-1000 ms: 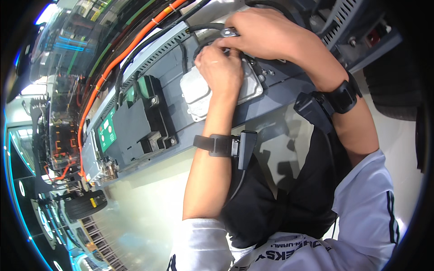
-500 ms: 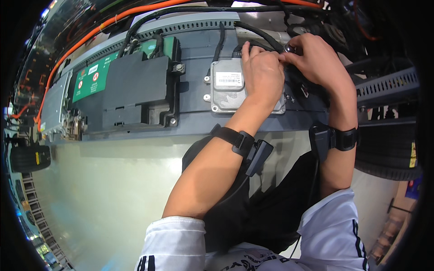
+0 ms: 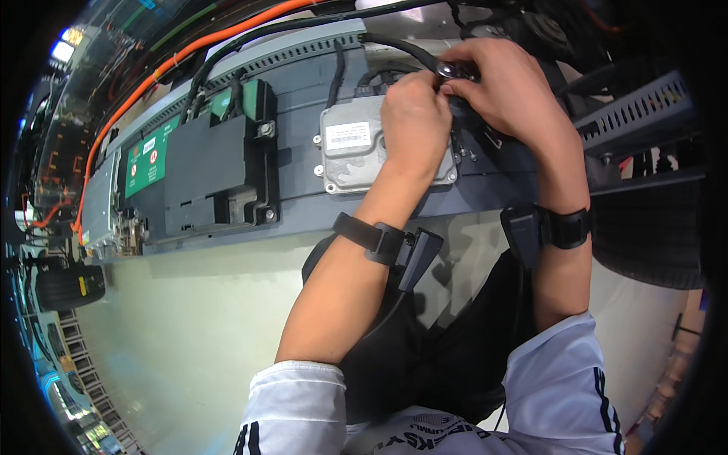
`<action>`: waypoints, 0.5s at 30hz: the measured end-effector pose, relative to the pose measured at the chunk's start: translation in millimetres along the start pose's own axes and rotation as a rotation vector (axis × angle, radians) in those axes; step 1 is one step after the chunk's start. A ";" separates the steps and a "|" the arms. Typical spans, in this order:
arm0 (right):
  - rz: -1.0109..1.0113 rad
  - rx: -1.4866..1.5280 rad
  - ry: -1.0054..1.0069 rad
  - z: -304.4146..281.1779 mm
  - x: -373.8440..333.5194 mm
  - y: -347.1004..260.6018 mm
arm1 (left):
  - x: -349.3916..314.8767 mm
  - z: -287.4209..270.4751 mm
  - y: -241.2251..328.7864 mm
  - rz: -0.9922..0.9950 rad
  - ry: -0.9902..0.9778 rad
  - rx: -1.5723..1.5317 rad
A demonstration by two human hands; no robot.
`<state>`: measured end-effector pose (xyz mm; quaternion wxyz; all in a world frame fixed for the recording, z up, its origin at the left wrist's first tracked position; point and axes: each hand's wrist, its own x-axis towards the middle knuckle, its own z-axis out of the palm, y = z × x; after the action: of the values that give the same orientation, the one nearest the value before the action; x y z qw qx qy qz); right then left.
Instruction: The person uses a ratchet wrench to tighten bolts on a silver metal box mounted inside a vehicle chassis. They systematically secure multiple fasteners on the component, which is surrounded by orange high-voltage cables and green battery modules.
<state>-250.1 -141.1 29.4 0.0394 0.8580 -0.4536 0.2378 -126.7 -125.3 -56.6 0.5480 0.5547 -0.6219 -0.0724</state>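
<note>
A silver metal control unit (image 3: 355, 168) with a white label is fixed to the grey mounting plate (image 3: 299, 171). Over its upper right part, my left hand (image 3: 415, 117) is closed, fingers curled downward; whatever they grip is hidden. Just to the right, my right hand (image 3: 504, 87) is closed on a shiny metal ratchet wrench (image 3: 453, 70), whose rounded head shows between the fingers. The two hands nearly touch at the tool. Several small screws (image 3: 465, 154) lie beside the unit's right edge. Behind it, a black connector (image 3: 367, 91) with cables plugs into the unit's far side.
Left of the unit stands a large black cover box (image 3: 212, 171) with a green label panel (image 3: 145, 163). An orange cable (image 3: 182, 54) and black cables run along the back. A slotted grey rail (image 3: 637, 106) lies at right, above a tyre (image 3: 644, 235).
The view has shifted, so the unit and both hands appear further left. My right hand has turned with the ratchet wrench, showing more of its head. My left hand's fingers are more curled.
</note>
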 end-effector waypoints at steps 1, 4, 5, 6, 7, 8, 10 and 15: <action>-0.082 0.035 0.078 5.3 -0.2 11.2 | 0.9 -0.1 3.3 -0.035 -0.035 -0.019; -0.040 -0.002 0.090 5.7 -8.8 17.8 | 3.2 2.9 14.5 -0.105 -0.104 -0.024; -0.019 -0.006 0.116 2.8 -8.8 13.8 | 4.8 2.0 19.0 -0.131 -0.149 0.010; 0.050 -0.009 -0.011 -5.3 -5.0 13.1 | 5.4 4.1 20.2 -0.133 -0.146 0.038; 0.118 0.002 -0.134 -11.5 -1.1 9.7 | 5.7 3.1 18.6 -0.130 -0.143 0.071; 0.102 0.012 -0.128 -12.8 -2.7 8.8 | 6.3 2.8 17.1 -0.132 -0.138 0.074; 0.077 0.034 -0.122 -16.0 -7.3 8.2 | 5.9 3.0 12.5 -0.162 -0.158 0.094; 0.095 0.142 -0.284 -28.4 -10.1 7.9 | 2.8 7.3 8.0 -0.119 -0.135 -0.004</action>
<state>-271.8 -130.0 48.9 -0.0973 0.8611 -0.4769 0.1472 -136.6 -128.2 -52.2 0.5008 0.5833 -0.6232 -0.1431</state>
